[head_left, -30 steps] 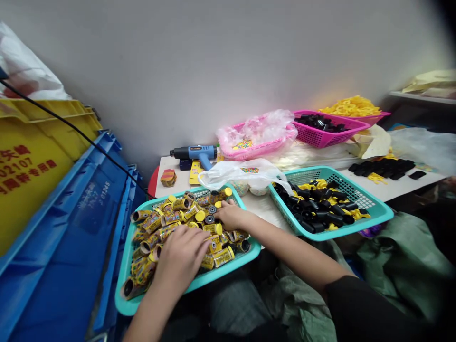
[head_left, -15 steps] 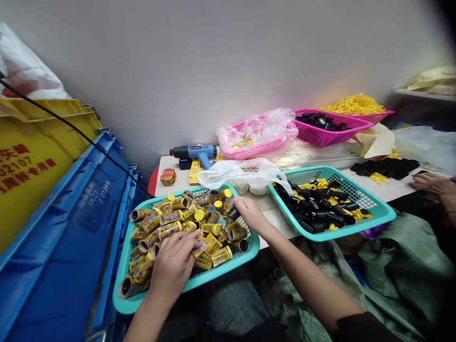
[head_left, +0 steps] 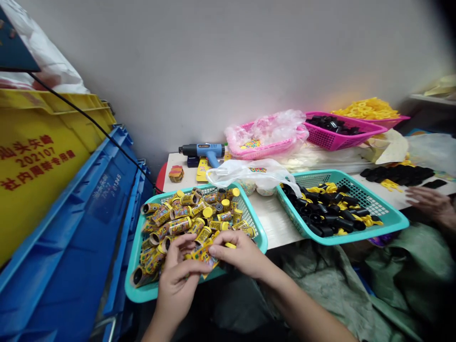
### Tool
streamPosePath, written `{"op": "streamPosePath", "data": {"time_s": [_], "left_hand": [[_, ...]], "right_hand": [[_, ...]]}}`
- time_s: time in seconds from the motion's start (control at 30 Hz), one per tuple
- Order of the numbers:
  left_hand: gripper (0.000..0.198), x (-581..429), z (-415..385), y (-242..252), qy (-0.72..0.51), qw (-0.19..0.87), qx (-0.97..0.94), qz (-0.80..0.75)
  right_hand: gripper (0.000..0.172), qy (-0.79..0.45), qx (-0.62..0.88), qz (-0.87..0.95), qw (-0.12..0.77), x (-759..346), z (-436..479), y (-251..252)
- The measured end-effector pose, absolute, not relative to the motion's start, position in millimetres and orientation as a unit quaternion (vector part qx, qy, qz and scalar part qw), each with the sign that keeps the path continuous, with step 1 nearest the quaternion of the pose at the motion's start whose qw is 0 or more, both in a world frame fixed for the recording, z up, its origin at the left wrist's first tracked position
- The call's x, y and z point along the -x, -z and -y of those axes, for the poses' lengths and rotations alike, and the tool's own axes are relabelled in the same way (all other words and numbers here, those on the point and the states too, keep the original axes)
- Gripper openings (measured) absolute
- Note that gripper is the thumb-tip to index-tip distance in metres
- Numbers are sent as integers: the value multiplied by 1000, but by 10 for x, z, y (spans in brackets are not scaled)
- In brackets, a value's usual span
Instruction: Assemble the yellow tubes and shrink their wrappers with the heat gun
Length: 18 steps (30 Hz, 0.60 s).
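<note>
A yellow printed label [head_left: 205,257] with colourful pictures stretches between my two hands, above the front of a teal basket [head_left: 262,237]. My left hand [head_left: 180,273] pinches its left and lower edge, thumb against fingers. At the other side, my right hand [head_left: 240,254] grips the label's right end. A bit of yellow, perhaps a cap, shows at the right fingers; I cannot tell whether it is held. Under and behind the hands lie many small label-wrapped tubes [head_left: 180,226], some with yellow caps, others with open or black ends.
A second teal basket [head_left: 399,220] holds black cylinders [head_left: 322,209] and yellow parts. Behind stand a heat gun [head_left: 206,151], a plastic-lined pink basket [head_left: 263,149] and a magenta basket [head_left: 351,141]. Blue crates [head_left: 71,228] rise at left. Another person's hand [head_left: 429,202] is at far right.
My right hand has come from the basket's right side, where it held a black cylinder, to the label at my left hand. The view has shifted slightly left.
</note>
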<state>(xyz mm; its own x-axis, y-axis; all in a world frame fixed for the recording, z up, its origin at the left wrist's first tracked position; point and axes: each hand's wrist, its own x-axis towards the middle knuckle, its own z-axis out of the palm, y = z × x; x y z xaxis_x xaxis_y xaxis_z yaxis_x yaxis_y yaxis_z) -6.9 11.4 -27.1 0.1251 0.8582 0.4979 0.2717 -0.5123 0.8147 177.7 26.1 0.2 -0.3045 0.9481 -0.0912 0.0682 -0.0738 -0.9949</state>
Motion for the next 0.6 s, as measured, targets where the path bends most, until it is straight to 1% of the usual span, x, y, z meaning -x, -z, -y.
{"op": "streamPosePath", "data": {"time_s": [0.1,0.13,0.2,0.27,0.3,0.33,0.4,0.5,0.6], "left_hand": [[20,137,-67,234,-491,431,-606,-453],[16,137,-56,220,-497,467,-570,-459],[12,108,-50,203,-524,502,-503,-470],[18,73,-63,213,-552,507,-447,-488],[22,66,-73,227,-560,506,-424,-501],[25,69,-82,246,-560,505,-409,-515],[28,94,-95,282,-548,497,-399,-541],[21,128,-90,297,-538,483,-418,-550],[14,112,-70,256,-556,454,-455,-526]], "right_hand": [[26,-510,479,580,417,-1717,-273,24],[26,-487,481,592,426,-1699,-276,38],[27,-456,476,616,431,-1665,-278,75],[33,-466,467,617,429,-1643,-281,117],[38,-484,467,600,432,-1638,-283,134],[45,-506,472,568,446,-1638,-285,145],[54,-550,480,463,502,-1640,-290,138],[52,-595,442,323,588,-1617,-299,67],[50,-619,402,310,599,-1545,-307,8]]}}
